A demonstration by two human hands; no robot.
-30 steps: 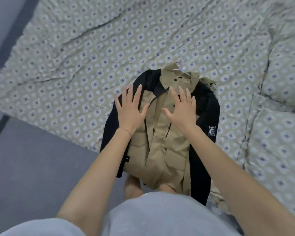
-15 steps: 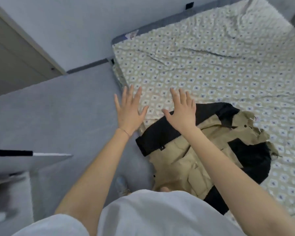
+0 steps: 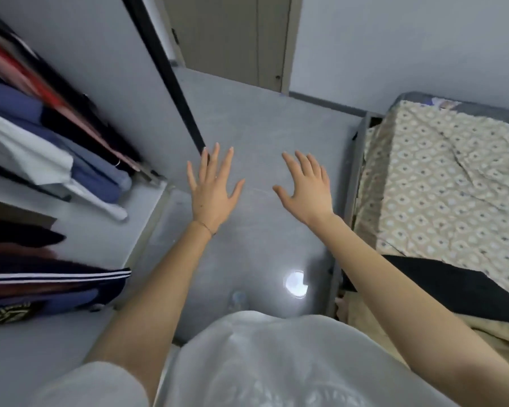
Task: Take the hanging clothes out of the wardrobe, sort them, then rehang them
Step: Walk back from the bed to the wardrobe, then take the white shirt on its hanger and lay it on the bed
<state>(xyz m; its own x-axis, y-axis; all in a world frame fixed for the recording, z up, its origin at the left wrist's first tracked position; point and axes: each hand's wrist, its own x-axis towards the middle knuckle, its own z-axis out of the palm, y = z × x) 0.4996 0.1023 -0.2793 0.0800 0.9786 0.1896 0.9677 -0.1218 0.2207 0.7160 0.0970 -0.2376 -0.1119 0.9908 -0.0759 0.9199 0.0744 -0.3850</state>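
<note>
Above grey floor (image 3: 262, 136); left hand (image 3: 212, 195), right hand (image 3: 307, 193) spread, empty.

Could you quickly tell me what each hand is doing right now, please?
Left hand: open, fingers spread, holding nothing.
Right hand: open, fingers spread, holding nothing.

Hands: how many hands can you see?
2. The left hand is spread open above the floor, on the side of the hanging clothes. The right hand is spread open nearer the bed. Both are empty. None seem hidden.
</note>
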